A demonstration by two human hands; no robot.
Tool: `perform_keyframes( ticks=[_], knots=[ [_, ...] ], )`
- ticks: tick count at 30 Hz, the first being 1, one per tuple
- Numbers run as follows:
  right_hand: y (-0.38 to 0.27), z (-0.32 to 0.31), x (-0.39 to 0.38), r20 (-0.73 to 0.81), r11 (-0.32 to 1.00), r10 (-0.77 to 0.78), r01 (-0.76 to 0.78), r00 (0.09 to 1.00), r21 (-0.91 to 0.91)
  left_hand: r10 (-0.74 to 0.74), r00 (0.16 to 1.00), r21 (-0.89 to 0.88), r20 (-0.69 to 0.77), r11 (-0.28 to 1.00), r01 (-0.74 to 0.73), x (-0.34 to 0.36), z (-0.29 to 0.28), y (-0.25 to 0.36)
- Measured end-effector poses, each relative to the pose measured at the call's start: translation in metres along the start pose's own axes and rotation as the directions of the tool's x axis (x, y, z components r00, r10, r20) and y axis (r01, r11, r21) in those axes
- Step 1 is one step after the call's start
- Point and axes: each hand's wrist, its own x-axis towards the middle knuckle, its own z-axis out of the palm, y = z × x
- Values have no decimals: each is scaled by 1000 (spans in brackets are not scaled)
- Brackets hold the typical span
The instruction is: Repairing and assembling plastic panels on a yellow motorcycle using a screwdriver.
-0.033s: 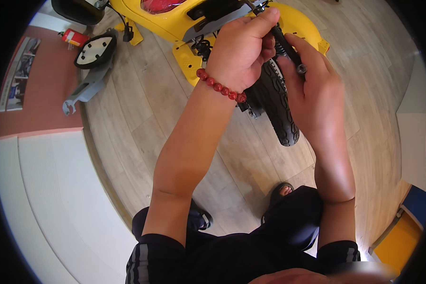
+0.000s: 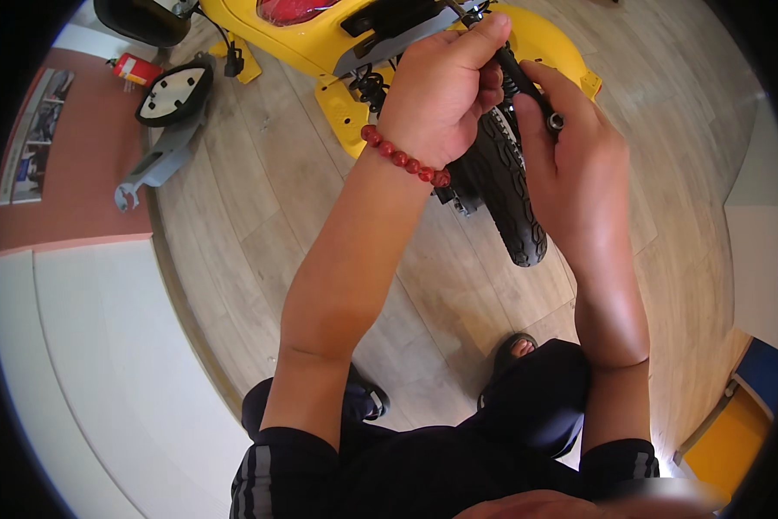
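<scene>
So I'm standing by this yellow scooter (image 2: 302, 35), all glossy curved plastic, and the person has both hands over its back end. What they've got is a straight black tool (image 2: 525, 82), slim and rod-like, with a shiny, rounded metal tip. It's just above the rear tyre (image 2: 505, 190), which is matte black rubber with chunky wavy grooves. The tool's long axis runs on a steep diagonal: upper end up and left at the scooter's tail, metal tip down and right, back toward the person.

The left hand (image 2: 436, 91) is curled in tight, thumb laid along the tool's upper part; can't tell how the hidden fingers wrap it. The right hand (image 2: 583, 156) has its thumb and forefinger only a little apart, with the tool's lower end lying between them.

There's a round red bead bracelet (image 2: 413, 164) on the left wrist, a dark coil spring (image 2: 370, 89) beside that hand, and pale wood-grain planks for a floor (image 2: 441, 268).
</scene>
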Motion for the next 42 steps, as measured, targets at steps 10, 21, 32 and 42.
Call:
perform_keyframes(
  ticks=[10,21,32,42],
  knots=[
    [12,-4,10,528,-31,329,-550,783,835,46,996,-166,80,986,-32,-13,-2,2],
    [-2,-5,-2,176,935,214,-254,961,247,50,998,-92,45,995,-46,-9,-7,-1],
    [1,9,-8,224,722,312,-384,923,575,-109,985,0,134,994,110,-22,4,10],
    [-5,13,-18,-42,974,105,-94,994,207,-43,975,36,216,999,36,-26,-17,9]
  ],
)
